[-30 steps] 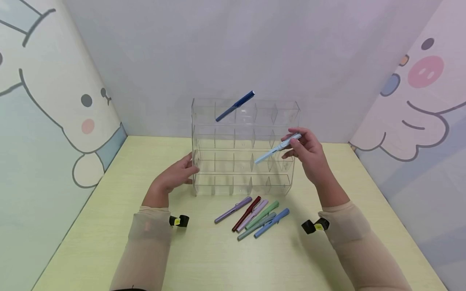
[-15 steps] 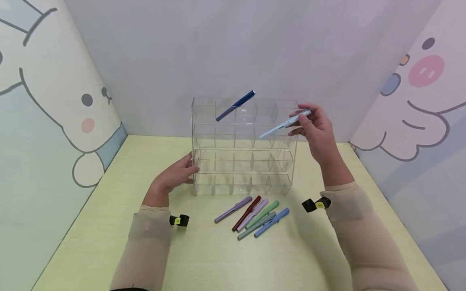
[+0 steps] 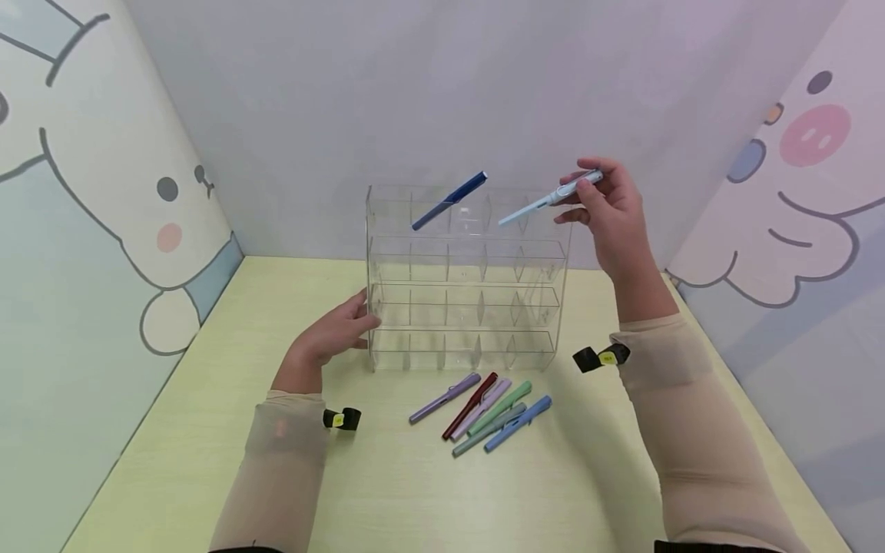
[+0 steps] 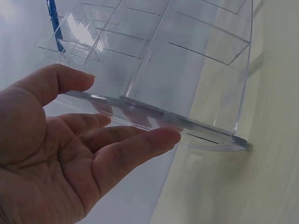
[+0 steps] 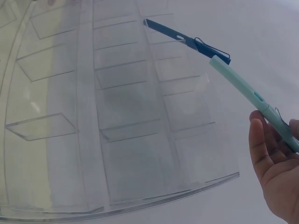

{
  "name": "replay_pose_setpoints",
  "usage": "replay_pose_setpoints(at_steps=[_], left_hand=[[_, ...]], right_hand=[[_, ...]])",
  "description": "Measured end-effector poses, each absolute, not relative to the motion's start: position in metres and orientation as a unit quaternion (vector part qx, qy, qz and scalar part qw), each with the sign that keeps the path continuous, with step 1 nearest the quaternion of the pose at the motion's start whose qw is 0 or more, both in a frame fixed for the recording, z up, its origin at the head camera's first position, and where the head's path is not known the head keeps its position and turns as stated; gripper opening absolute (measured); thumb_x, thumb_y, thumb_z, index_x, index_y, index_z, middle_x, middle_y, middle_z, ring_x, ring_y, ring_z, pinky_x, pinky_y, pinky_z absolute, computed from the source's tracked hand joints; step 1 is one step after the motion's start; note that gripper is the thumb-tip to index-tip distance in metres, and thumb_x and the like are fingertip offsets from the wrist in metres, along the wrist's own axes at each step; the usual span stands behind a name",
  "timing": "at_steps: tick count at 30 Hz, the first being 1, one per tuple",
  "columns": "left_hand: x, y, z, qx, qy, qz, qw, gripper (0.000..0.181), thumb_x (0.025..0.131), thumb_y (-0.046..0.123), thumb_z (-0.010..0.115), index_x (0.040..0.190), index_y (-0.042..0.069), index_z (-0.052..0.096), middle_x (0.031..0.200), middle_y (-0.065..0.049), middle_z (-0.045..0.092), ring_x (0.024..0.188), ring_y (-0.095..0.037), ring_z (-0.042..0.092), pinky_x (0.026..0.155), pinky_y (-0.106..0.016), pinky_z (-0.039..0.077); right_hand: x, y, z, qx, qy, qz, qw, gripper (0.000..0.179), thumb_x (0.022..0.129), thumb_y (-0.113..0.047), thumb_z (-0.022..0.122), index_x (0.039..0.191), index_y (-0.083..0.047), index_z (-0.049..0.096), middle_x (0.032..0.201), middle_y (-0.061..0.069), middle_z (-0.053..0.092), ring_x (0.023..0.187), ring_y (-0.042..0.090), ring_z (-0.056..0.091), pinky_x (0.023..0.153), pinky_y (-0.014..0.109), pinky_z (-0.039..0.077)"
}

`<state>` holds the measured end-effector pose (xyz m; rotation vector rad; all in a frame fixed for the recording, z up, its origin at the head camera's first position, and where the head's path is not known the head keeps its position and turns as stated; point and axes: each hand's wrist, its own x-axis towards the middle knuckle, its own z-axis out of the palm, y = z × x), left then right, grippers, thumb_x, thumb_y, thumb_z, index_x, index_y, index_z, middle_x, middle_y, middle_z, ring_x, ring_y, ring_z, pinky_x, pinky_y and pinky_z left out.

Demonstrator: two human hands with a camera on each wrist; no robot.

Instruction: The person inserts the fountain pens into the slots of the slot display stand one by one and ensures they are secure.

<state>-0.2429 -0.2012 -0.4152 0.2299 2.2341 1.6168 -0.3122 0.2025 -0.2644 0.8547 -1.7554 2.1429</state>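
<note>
My right hand point(image 3: 611, 215) pinches a light blue pen point(image 3: 553, 198) near its clip end, raised at the top right of the clear acrylic rack point(image 3: 462, 342). Its other end slants down leftward in front of the top tier. The right wrist view shows this pen point(image 5: 243, 88) between thumb and fingers. My left hand point(image 3: 335, 330) rests at the rack's left side. In the left wrist view its fairly straight fingers point(image 4: 135, 147) lie along the outside of the side panel, with the thumb by the panel's edge. A dark blue pen point(image 3: 449, 201) leans in a top-tier compartment.
On the table before the rack lie several pens: a purple one point(image 3: 444, 399), a dark red one point(image 3: 470, 405), a lilac one, a green one point(image 3: 499, 408), a grey-green one and a blue one point(image 3: 518, 424). A pale wall point(image 3: 311, 115) stands behind the rack.
My right hand has risen with the light blue pen, from the rack's lower tiers to its top tier, and shifted slightly right. The left hand stays in place.
</note>
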Motion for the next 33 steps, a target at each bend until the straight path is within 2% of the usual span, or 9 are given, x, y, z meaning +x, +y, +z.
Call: replay_pose_setpoints(at_steps=[8,19,26,33], left_hand=[[-0.242,-0.201,-0.414,0.077,0.796,0.571,0.186,0.075,0.101,0.029,0.048,0.159,0.033,0.0,0.157,-0.017,0.031,0.142,-0.033,0.036,0.105,-0.053,0.046],[-0.24,-0.202,-0.414,0.081,0.796,0.569,0.189,0.076,0.101,0.031,0.048,0.158,0.031,-0.002,0.157,-0.019,0.028,0.144,-0.034,0.032,0.106,-0.053,0.045],[-0.239,-0.202,-0.413,0.083,0.795,0.57,0.188,0.075,0.102,0.03,0.048,0.158,0.031,-0.001,0.157,-0.018,0.03,0.144,-0.033,0.032,0.105,-0.053,0.046],[-0.239,-0.202,-0.413,0.086,0.795,0.57,0.187,0.074,0.102,0.029,0.048,0.159,0.031,0.0,0.158,-0.018,0.03,0.143,-0.034,0.033,0.104,-0.053,0.046]], right_hand=[[-0.322,0.199,-0.249,0.279,-0.603,0.735,0.136,0.036,0.098,-0.009,0.057,0.133,-0.003,0.049,0.115,0.019,0.058,0.092,0.03,0.067,0.07,0.031,0.061],[-0.338,0.188,-0.242,0.255,-0.615,0.735,0.127,0.036,0.098,-0.011,0.058,0.132,-0.006,0.05,0.115,0.016,0.059,0.094,0.03,0.067,0.069,0.031,0.061],[-0.343,0.183,-0.246,0.256,-0.626,0.726,0.124,0.034,0.098,-0.01,0.057,0.13,-0.004,0.05,0.113,0.017,0.06,0.092,0.03,0.068,0.069,0.031,0.061],[-0.346,0.178,-0.251,0.249,-0.66,0.701,0.104,0.03,0.1,-0.014,0.055,0.13,-0.01,0.053,0.115,0.017,0.06,0.093,0.026,0.069,0.074,0.029,0.061]])
